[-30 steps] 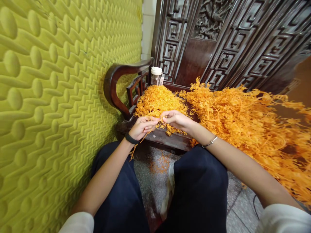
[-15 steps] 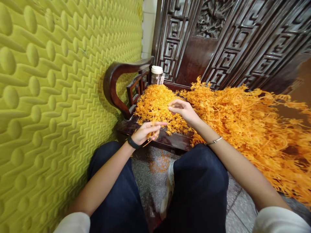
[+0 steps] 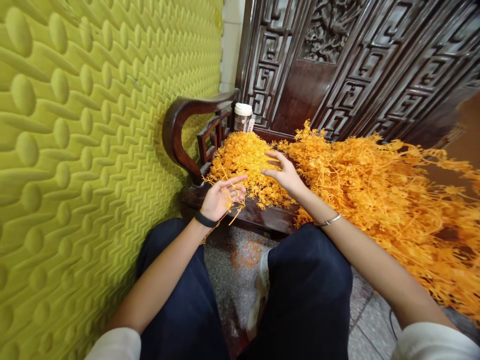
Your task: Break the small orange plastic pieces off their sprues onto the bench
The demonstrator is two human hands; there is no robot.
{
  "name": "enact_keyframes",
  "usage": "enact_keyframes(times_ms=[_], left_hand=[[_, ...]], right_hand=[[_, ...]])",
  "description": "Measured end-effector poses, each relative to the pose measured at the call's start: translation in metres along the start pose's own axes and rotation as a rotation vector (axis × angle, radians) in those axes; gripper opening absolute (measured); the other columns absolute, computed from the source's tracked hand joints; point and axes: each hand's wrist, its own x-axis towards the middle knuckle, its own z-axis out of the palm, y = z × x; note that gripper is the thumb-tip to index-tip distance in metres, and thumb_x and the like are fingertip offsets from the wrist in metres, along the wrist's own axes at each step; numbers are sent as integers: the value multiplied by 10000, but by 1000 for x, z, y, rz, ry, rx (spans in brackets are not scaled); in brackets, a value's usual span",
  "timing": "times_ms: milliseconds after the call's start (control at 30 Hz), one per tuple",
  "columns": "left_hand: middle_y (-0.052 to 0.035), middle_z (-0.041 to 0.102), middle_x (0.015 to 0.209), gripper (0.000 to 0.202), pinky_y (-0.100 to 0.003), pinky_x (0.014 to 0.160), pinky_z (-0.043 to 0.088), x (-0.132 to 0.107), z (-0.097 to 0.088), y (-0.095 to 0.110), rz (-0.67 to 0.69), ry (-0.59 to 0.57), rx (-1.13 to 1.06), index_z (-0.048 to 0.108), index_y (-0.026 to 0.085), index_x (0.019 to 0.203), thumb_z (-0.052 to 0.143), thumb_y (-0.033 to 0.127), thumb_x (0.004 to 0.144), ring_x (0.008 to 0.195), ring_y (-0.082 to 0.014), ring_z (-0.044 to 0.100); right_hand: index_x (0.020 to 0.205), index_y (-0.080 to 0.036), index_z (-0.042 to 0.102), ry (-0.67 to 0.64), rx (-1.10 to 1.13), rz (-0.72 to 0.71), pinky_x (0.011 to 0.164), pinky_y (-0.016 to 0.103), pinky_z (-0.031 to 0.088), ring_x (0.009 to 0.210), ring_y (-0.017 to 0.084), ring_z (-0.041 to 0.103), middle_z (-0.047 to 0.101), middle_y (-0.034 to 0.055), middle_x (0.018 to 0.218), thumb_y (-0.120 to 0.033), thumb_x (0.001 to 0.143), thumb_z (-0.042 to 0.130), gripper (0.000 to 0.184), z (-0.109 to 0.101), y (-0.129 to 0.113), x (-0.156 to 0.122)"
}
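My left hand (image 3: pixel 222 197), with a black band on the wrist, lies palm up over the front edge of a dark wooden bench (image 3: pixel 262 217); a few thin orange strands (image 3: pixel 234 195) rest in it under loosely curled fingers. My right hand (image 3: pixel 284 171), a thin bangle on its wrist, hovers with fingers spread just above a small heap of short orange bits (image 3: pixel 243 155). Nothing is in the right hand. A much larger mass of long orange branching strands (image 3: pixel 382 195) covers the bench to the right.
A white-capped jar (image 3: pixel 242 116) stands at the bench's back corner by the curved armrest (image 3: pixel 183 130). A yellow padded wall (image 3: pixel 75 150) rises close on the left. Carved dark panels form the backrest. Orange scraps lie on the speckled floor (image 3: pixel 243 250) between my knees.
The hands, together over the strands a second ago, have parted. My right hand moved up over the small heap and spread its fingers; my left hand turned palm up with strands in it.
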Motion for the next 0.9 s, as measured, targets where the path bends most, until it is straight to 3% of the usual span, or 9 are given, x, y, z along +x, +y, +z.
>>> enact_keyframes(times_ms=[67,167,300,400,533,633,733,900], left_hand=[[-117,673,835,425,-244,672,464,0,0,0,15,31,-18,616,34,1073,407,224,756,708,-147,604],[-123,683,927,447,-252,762,469,0,2,-1,25,70,-49,577,46,1142,401,204,763,797,-154,622],[-121,682,983,503,-267,806,472,-1,9,-1,11,131,-90,471,64,1271,368,211,802,868,-162,633],[-125,678,1014,518,-284,795,481,-2,11,0,-21,148,-92,427,72,1308,351,225,819,867,-172,638],[-140,662,1058,502,-280,791,483,-2,9,0,-52,136,-81,423,71,1306,327,229,840,868,-170,642],[-144,651,1077,500,-317,799,488,-2,8,0,-63,95,-80,426,82,1303,329,239,839,916,-197,636],[-108,670,1009,473,-299,743,502,-2,7,0,-59,46,-68,459,129,1279,369,214,822,858,-182,645],[-18,665,817,304,-188,614,482,1,3,-2,71,69,-48,626,162,1013,460,108,764,691,-97,621]], right_hand=[[877,-163,598,-149,30,-53,820,378,470,904,199,586,621,87,994,-301,625,716,311,4,-6,-6],[798,-151,602,-422,25,-120,702,313,472,649,125,577,613,16,692,-328,733,642,194,10,-14,-15],[860,-156,647,-730,-73,-155,613,253,434,627,98,542,608,7,710,-304,781,613,172,15,-22,-23],[1018,-171,658,-854,-188,-246,604,241,418,627,94,508,588,-3,716,-261,785,617,253,17,-21,-25],[1180,-188,588,-848,-374,-428,692,271,431,700,114,532,621,27,824,-183,810,575,370,23,-16,-29],[1120,-200,618,-813,-515,-591,800,317,418,852,156,555,624,71,991,-157,832,535,302,30,-16,-35],[961,-176,661,-770,-632,-673,764,330,419,827,173,542,604,84,921,-203,875,474,208,37,-19,-42],[886,-187,604,-509,-370,-675,839,328,419,936,170,511,519,76,977,-229,877,474,137,40,-29,-48]])
